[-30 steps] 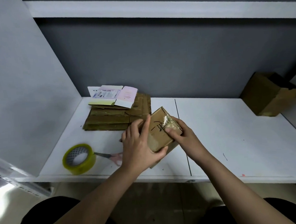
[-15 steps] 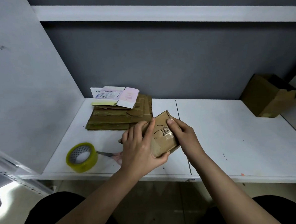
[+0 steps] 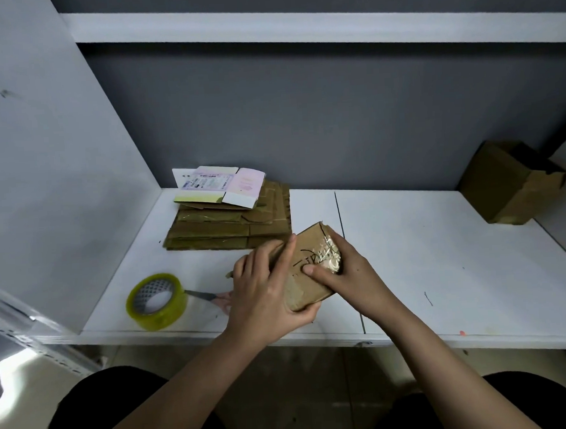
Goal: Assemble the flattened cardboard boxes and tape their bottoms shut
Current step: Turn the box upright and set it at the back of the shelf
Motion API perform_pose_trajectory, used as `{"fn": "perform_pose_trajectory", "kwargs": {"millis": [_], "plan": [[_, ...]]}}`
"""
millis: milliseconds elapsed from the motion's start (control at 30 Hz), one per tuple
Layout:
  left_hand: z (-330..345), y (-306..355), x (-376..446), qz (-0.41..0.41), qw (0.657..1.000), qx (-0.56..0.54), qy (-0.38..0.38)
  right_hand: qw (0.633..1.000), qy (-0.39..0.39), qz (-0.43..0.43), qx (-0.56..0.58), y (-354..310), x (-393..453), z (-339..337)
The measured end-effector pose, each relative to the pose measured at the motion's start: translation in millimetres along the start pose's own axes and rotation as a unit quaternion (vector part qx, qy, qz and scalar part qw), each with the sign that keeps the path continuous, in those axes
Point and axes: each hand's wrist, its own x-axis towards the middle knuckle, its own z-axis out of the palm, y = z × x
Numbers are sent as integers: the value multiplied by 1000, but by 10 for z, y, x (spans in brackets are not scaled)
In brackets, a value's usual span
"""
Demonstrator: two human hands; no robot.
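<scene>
Right thumb has slid down the small box (image 3: pixel 307 276) since half a second back. Stack of flats (image 3: pixel 229 227) behind it waits, one built box (image 3: pixel 508 184) far right; left hand (image 3: pixel 263 295) grips it, right hand (image 3: pixel 348 276) presses tape, tape roll (image 3: pixel 156 301) left

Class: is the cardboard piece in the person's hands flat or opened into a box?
Flat: the cardboard piece shows one broad face, gripped by left hand and right hand.

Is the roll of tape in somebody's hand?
No, the tape roll lies on the white table, while both the left hand and right hand hold the cardboard box.
</scene>
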Motion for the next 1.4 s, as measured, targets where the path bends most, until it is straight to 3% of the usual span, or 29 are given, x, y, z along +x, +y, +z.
{"fn": "perform_pose_trajectory", "kwargs": {"millis": [67,133,233,300,433,500,633,767,867,1033,1200,1300,1400], "plan": [[-20,3,29,12,1000,-4,1,997,25,5,74,-40,-2,12],[-24,26,37,31,1000,-5,2,989,99,15,110,-91,11,66],[-26,43,10,35,999,-9,2,988,151,9,21,-174,-32,135],[-37,11,4,29,1000,-8,1,993,121,3,-14,-181,-30,112],[-92,-60,35,23,999,-25,-6,997,-54,2,48,-165,-45,-71],[-103,-61,47,13,999,-43,-13,993,-96,-9,67,-157,-87,-130],[-89,-36,59,2,998,-58,-20,992,-53,-16,115,-126,-106,-91],[-97,-40,66,20,999,-41,-15,992,76,-3,101,-115,-80,94],[-119,-60,86,33,999,-36,-2,989,109,3,100,-100,-47,161],[-137,-127,62,39,998,-48,4,989,45,8,142,-115,-56,141],[-204,-158,64,70,994,-77,18,979,-63,93,169,-140,-12,-26],[-231,-159,72,92,992,-88,27,977,-59,118,168,-138,64,-53],[-257,-175,48,98,989,-103,32,980,-4,142,143,-48,214,-55]]}}
